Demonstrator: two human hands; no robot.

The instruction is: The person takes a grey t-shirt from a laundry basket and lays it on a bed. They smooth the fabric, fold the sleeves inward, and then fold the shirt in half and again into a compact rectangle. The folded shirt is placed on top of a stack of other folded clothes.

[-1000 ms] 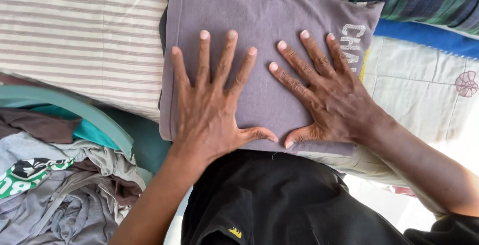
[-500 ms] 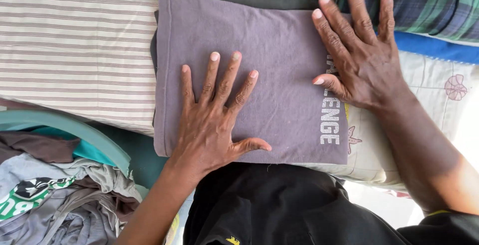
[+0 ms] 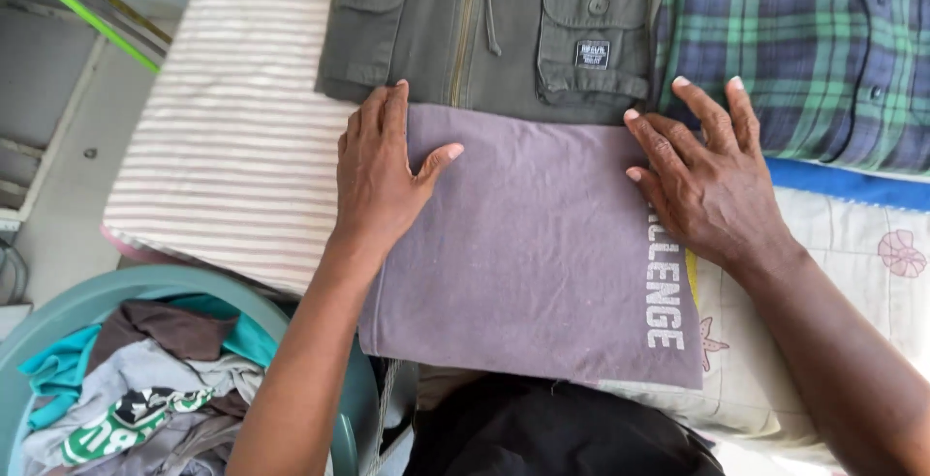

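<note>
The left hand (image 3: 380, 171) is lying with its fingers together and nearly straight along the far left corner of the folded purple T-shirt (image 3: 528, 244), thumb spread out onto the cloth; it is pressing flat, gripping nothing. The right hand (image 3: 707, 181) is resting open on the shirt's far right edge, fingers fanned and reaching toward the green plaid shirt (image 3: 804, 40) beyond. The purple T-shirt is lying in the middle of the surface, its far edge touching an olive jacket with chest pockets (image 3: 494, 21). A striped cloth (image 3: 232, 147) is lying to its left, a floral cover (image 3: 852, 273) to its right. A teal basket (image 3: 145, 287) of mixed clothes is sitting at near left.
</note>
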